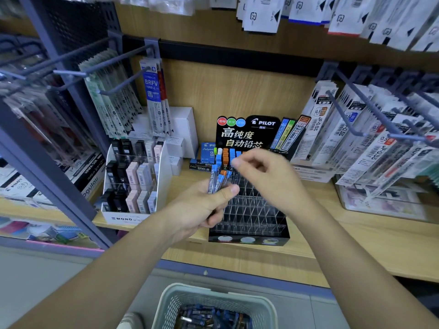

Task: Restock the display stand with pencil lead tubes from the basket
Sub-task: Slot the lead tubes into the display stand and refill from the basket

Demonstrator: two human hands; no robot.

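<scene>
The black Pilot display stand (249, 217) sits on the wooden shelf, its clear slots mostly bare. Several blue- and orange-capped pencil lead tubes (224, 155) stand in its back rows. My left hand (202, 207) grips a small bunch of lead tubes (217, 180) in front of the stand's left side. My right hand (268, 172) hovers over the back rows with curled fingers, its fingertips at the blue caps. It is blurred, so I cannot tell whether it pinches a tube. The pale green basket (171, 302) is below me, with many more lead tubes (209, 317) in it.
A white Mono eraser display (133, 186) stands left of the stand. Refill packs hang on hooks (351, 129) at right and on hooks at left (118, 91). A clear box (380, 205) sits on the shelf at right. Small boxes (202, 162) lie behind the stand.
</scene>
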